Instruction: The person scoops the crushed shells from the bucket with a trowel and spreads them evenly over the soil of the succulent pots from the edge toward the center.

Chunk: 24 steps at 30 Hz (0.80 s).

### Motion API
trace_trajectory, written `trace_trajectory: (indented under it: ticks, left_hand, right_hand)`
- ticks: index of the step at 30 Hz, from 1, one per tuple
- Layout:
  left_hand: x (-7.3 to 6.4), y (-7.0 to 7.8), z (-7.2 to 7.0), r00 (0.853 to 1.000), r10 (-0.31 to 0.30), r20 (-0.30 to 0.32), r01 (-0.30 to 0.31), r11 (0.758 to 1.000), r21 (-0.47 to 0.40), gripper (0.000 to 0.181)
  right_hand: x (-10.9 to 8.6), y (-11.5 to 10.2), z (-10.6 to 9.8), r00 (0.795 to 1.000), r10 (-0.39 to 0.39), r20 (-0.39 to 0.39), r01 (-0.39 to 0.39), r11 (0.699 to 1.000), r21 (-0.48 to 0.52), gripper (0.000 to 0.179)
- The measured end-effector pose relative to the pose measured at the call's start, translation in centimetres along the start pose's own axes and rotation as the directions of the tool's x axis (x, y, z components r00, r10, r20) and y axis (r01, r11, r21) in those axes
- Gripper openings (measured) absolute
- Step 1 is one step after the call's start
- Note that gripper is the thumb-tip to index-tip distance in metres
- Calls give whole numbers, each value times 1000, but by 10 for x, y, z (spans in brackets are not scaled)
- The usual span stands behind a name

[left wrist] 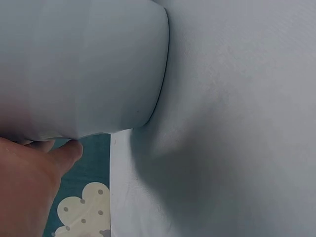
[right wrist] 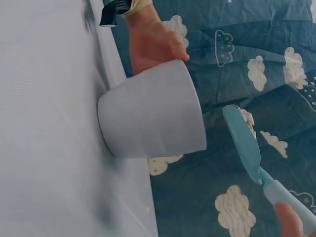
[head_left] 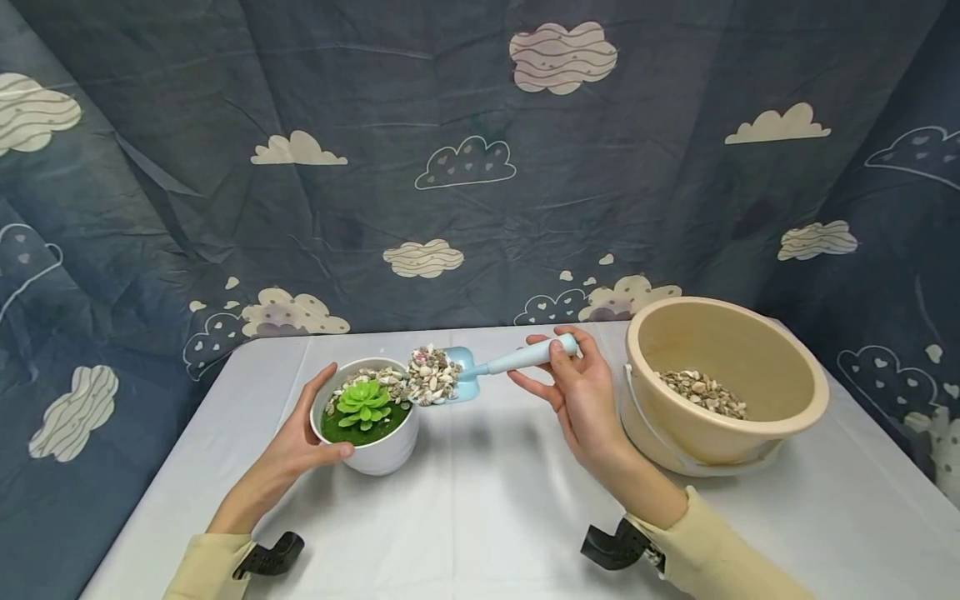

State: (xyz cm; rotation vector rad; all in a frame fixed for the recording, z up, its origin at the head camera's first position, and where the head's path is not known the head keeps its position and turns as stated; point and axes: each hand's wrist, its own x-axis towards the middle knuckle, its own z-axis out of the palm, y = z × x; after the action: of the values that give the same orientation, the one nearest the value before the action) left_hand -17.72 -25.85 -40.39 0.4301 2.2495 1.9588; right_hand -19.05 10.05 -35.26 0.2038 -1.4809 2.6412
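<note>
In the head view a white flowerpot stands on the table, with a green artificial succulent on green moss and pebbles along its far side. My left hand grips the pot's left side, thumb at the near rim and fingers behind. Between thumb and fingers my right hand holds the handle of a light blue shovel. Its blade carries a heap of small pebbles at the pot's right rim. In the right wrist view the shovel blade is level with or above the pot's mouth.
A beige bucket with a white handle stands at the right of the table, and more pebbles lie inside it. White cloth covers the table. Behind hangs a dark blue curtain with cloud prints.
</note>
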Motion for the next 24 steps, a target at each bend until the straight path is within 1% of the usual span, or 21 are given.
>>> trace_trajectory:
  ticks: [10,17,20,24]
  left_hand:
    - [0,1,3,999,-30,-31,30,1000,1,101]
    - [-2,2,7,997,-36,-71,40,998,42,102]
    - [-3,2,10,995,-40,-92,46,997,59,103]
    - [-5,2,13,992,-31,-125,39,997,66,103]
  right_hand:
    - [1,15,13,994,-106,3,106,994,-8,17]
    - [3,22,18,988,-156,6,156,986,-65,29]
    - [3,24,19,986,-164,4,164,983,-88,26]
    - [3,27,19,984,-175,11,176,980,-94,20]
